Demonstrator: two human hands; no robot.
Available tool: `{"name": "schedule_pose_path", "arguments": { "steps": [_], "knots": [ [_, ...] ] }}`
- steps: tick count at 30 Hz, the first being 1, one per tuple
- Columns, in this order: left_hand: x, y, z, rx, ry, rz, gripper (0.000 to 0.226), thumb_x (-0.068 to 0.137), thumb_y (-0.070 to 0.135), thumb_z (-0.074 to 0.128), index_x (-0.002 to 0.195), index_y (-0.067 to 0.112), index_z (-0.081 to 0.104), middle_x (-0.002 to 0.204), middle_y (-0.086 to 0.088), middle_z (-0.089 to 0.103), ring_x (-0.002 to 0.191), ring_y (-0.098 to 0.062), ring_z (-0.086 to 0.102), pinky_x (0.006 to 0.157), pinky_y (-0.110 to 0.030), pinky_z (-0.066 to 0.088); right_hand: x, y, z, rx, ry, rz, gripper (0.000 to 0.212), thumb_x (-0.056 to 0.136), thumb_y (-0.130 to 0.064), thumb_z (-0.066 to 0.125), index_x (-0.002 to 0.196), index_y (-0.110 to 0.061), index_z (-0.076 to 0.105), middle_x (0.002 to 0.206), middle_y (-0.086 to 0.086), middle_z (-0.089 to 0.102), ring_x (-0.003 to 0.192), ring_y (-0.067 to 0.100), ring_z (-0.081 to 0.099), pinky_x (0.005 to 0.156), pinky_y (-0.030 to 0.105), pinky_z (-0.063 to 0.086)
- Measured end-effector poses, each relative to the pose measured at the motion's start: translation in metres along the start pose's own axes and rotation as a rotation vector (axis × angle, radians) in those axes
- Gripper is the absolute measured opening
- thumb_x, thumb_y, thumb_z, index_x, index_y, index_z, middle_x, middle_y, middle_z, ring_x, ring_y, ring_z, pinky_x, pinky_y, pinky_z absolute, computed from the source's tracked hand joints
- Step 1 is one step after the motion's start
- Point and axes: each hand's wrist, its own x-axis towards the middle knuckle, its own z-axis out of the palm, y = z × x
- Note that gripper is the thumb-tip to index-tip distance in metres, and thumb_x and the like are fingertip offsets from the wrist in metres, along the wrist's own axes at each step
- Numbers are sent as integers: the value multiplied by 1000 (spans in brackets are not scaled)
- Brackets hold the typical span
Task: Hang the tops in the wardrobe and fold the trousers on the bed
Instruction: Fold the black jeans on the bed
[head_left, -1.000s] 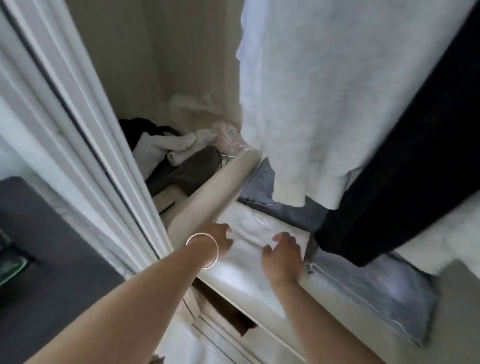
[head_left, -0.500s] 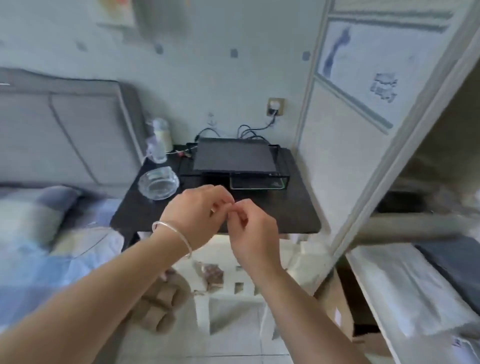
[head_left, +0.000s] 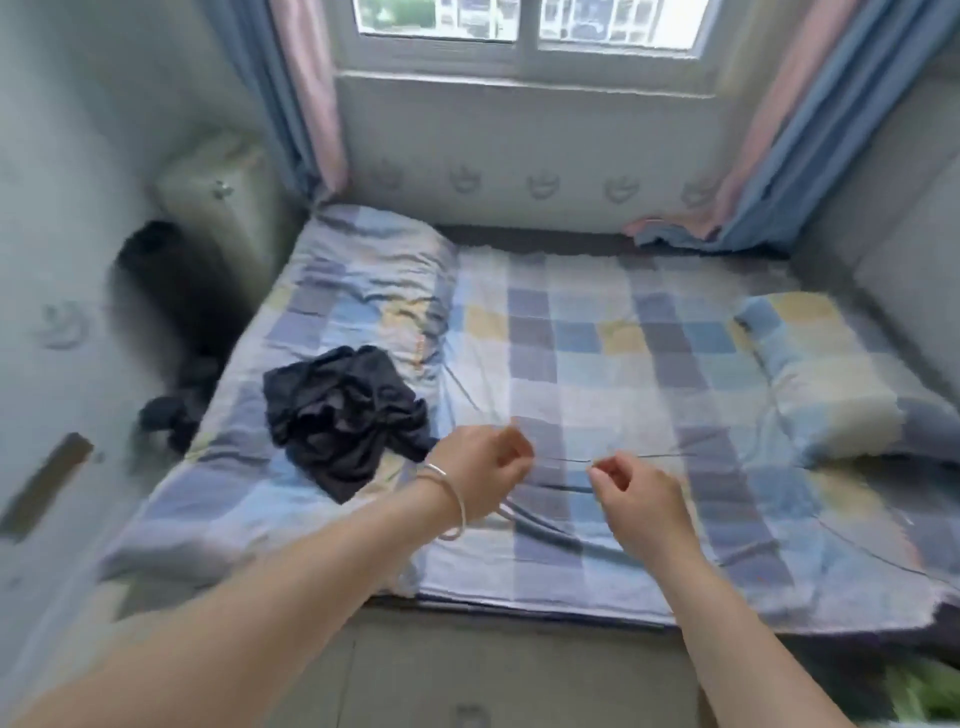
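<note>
**Bed reached, dark garment waiting**

Bed (head_left: 597, 332) across most of frame, checked sheet, folded checked quilt at centre left, pillow (head_left: 826, 374) at right. Window and curtains along the top. Dark garment (head_left: 337, 410) crumpled at centre left of the bed; top or trousers, cannot tell. More dark cloth off the bed edge, far left, blurred. Left hand (head_left: 483, 467), bangle at wrist, and right hand (head_left: 634, 499) low centre, above the sheet: fingers curled, tips pinched, possibly on a thin thread between them; too fine to confirm. Garment just left of left hand, not touched. Best next: drop whatever is pinched, lift garment by an edge, shake out flat before judging fold or hanger.
</note>
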Motion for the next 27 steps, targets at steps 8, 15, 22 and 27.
{"name": "schedule_pose_path", "arguments": {
  "steps": [8, 15, 22, 27],
  "knots": [
    [23, -180, -29, -76, 81, -577, 19, 89, 30, 54, 102, 25, 66, 105, 3, 69, 101, -17, 62, 89, -32, 49, 123, -86, 158, -95, -464, -172, 15, 89, -23, 51, 90, -20, 66, 93, 4, 69, 92, 23, 60, 70, 26, 37],
    [67, -294, -26, -61, 5, -867, 20, 89, 31, 49, 101, 28, 64, 112, 0, 66, 103, -23, 59, 90, -30, 47, 204, -94, 263, -492, -770, -244, 26, 91, -26, 39, 98, -17, 62, 101, 5, 65, 84, 21, 53, 66, 28, 38],
    [157, -426, -28, 74, -152, -792, 25, 92, 28, 44, 111, 29, 59, 118, 2, 63, 107, -24, 58, 91, -33, 48, 305, -111, 362, -726, -797, -352, 17, 89, -19, 34, 84, -19, 50, 85, 1, 56, 75, 24, 48, 59, 29, 35],
    [227, -512, 4, 322, -271, -582, 40, 93, 27, 46, 132, 30, 44, 135, 6, 46, 129, -18, 36, 102, -33, 34, 366, -110, 438, -819, -697, -441, 21, 89, -12, 33, 88, -17, 53, 92, 1, 55, 83, 26, 52, 64, 29, 35]
  ]
}}
